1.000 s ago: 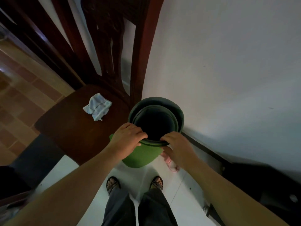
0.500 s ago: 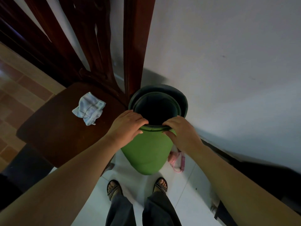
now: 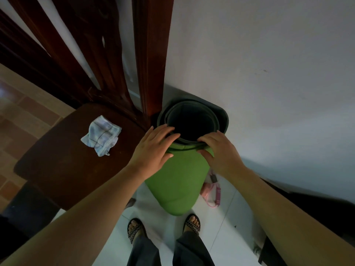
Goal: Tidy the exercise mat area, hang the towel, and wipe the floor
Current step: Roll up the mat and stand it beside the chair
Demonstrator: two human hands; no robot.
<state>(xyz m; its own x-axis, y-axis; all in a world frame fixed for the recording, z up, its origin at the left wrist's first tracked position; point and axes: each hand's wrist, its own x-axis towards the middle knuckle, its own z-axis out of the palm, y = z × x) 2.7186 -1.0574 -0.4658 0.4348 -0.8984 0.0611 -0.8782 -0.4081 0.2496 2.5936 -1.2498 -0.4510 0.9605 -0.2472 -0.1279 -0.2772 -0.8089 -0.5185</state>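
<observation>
A rolled exercise mat (image 3: 178,181), green outside and dark inside, stands on end on the white tiled floor between the chair and the wall. My left hand (image 3: 153,150) lies over the near left of its top rim, fingers stretched across the edge and thumb against the green side. My right hand (image 3: 219,152) grips the near right of the rim, fingers curled over the edge. A small crumpled white towel (image 3: 100,135) with faint blue checks lies on the chair seat, left of the mat and apart from both hands.
A dark wooden chair (image 3: 63,169) stands to the left, its back post touching the mat. The white wall (image 3: 269,73) is right behind. A pink object (image 3: 213,187) lies on the floor by the mat's right side. Dark furniture (image 3: 317,214) sits at lower right. My sandalled feet (image 3: 192,223) stand just before the mat.
The mat stands closer against the chair post and wall, with more of its green side showing. My left fingers have straightened over the rim. The towel has not moved.
</observation>
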